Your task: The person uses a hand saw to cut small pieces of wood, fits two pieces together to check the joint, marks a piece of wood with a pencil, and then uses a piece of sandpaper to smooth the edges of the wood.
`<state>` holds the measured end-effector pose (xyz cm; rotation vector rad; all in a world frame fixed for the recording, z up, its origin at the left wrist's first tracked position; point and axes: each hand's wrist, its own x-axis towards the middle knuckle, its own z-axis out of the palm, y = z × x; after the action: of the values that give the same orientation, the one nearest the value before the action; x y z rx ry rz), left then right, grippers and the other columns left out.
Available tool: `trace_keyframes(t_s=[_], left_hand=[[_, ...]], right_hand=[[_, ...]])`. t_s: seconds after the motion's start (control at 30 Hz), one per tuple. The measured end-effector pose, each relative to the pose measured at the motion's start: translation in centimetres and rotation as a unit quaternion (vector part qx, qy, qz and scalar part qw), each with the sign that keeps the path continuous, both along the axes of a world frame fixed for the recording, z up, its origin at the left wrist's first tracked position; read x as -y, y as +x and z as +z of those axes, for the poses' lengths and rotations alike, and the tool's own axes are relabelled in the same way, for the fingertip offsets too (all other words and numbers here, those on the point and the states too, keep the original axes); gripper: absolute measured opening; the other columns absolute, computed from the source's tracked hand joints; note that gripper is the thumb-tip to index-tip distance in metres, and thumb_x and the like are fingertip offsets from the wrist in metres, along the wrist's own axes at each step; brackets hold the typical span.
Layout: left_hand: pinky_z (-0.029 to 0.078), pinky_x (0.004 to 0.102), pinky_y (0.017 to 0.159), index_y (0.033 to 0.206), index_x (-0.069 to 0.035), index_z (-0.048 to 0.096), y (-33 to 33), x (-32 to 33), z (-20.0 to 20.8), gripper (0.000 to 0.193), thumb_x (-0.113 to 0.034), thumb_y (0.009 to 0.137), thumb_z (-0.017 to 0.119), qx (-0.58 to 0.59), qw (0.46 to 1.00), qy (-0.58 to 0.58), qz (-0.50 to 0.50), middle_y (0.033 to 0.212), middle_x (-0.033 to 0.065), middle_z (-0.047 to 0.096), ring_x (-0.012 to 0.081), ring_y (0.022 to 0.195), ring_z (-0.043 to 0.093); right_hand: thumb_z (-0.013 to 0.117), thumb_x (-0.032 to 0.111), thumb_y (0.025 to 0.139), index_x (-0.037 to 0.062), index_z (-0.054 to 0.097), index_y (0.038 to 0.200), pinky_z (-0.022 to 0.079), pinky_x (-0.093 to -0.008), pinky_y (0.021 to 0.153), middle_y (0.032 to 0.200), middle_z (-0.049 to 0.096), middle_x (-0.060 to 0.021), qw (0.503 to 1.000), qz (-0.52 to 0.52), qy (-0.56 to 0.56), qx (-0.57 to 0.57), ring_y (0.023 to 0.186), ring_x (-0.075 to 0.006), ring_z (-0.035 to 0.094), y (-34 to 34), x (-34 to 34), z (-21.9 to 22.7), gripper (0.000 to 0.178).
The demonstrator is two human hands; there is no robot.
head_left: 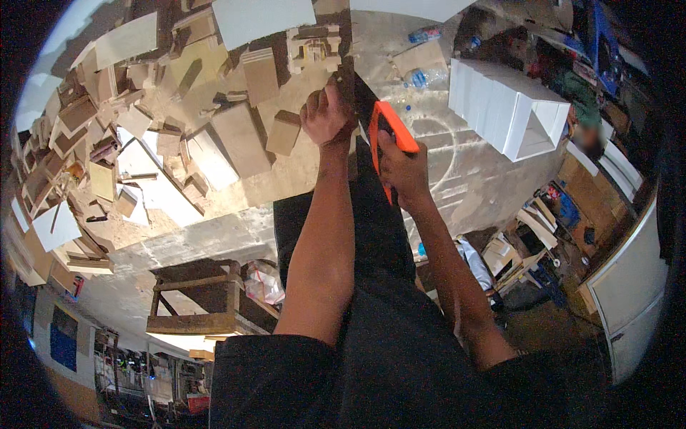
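My right hand (pixel 404 171) is wrapped round the bright orange handle of a hand saw (pixel 397 126). A dark, narrow part runs away from the handle toward the worktable's edge; its far end is hard to make out. My left hand (pixel 329 116) lies at the right edge of the wooden worktable (pixel 214 75), just left of the saw. Its fingers are curled down, and what they press or grip is hidden in shadow. Close to its left is a small brown wood block (pixel 284 132), with a larger flat board (pixel 241 139) beyond it.
Wood offcuts (pixel 78 114) and white panels (pixel 161 182) cover the worktable's left side. On the right stand long white boxes (pixel 507 107), with a person (pixel 587 107) behind them. Plastic bottles (pixel 421 77) lie on the floor. A wooden stool-like frame (pixel 193 297) stands at lower left.
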<state>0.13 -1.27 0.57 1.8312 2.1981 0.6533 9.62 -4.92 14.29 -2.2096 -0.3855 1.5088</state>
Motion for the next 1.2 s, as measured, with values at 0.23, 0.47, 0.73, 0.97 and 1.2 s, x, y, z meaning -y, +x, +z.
trace_keyframes(t_s=[0.23,0.47,0.73,0.97,1.2], left_hand=[[0.051,0.0421,0.066,0.107,-0.017,0.060,0.0,0.2,-1.8,0.041,-0.038,0.073,0.070,0.020,0.999,-0.029,-0.001,0.084,0.0056,0.066,0.0262,0.082,0.065],[0.048,0.0379,0.062,0.101,-0.019,0.062,0.2,0.3,-1.7,0.027,-0.029,0.076,0.064,-0.021,0.999,0.025,0.006,0.076,0.0014,0.063,0.0209,0.078,0.064],[0.048,0.0386,0.061,0.103,-0.020,0.062,0.1,0.1,-1.2,0.028,-0.024,0.076,0.062,0.008,0.999,0.041,0.011,0.076,0.0010,0.064,0.0217,0.076,0.064],[0.048,0.0381,0.061,0.102,-0.019,0.063,-0.1,0.0,-1.5,0.025,-0.028,0.079,0.063,-0.018,0.999,0.048,0.010,0.074,0.0008,0.064,0.0212,0.073,0.063],[0.048,0.0376,0.063,0.102,-0.017,0.063,0.2,0.0,-1.3,0.025,-0.030,0.080,0.064,-0.028,1.000,0.008,0.002,0.074,0.0003,0.063,0.0219,0.076,0.063]], right_hand=[[0.063,0.019,0.092,0.0120,0.058,0.091,0.026,-0.0184,0.034,0.054,0.039,0.0097,0.992,-0.116,0.013,-0.049,0.041,0.0007,0.034,0.6,-0.4,6.6,0.008],[0.068,0.031,0.090,0.0066,0.060,0.087,0.033,-0.0239,0.034,0.053,0.048,0.0035,0.980,-0.168,-0.008,-0.104,0.039,-0.0064,0.043,0.0,0.1,8.2,0.026],[0.068,0.031,0.090,0.0077,0.056,0.081,0.033,-0.0227,0.036,0.056,0.048,0.0031,0.982,-0.149,-0.025,-0.116,0.041,-0.0059,0.044,-1.4,0.3,8.7,0.028],[0.065,0.029,0.092,0.0097,0.056,0.083,0.031,-0.0221,0.037,0.056,0.045,0.0052,0.989,-0.091,-0.042,-0.107,0.043,-0.0037,0.040,-2.2,-0.8,6.3,0.023],[0.065,0.029,0.092,0.0127,0.052,0.076,0.029,-0.0228,0.034,0.053,0.041,0.0068,0.994,-0.081,-0.056,-0.048,0.038,-0.0042,0.037,-2.8,0.9,0.0,0.027]])
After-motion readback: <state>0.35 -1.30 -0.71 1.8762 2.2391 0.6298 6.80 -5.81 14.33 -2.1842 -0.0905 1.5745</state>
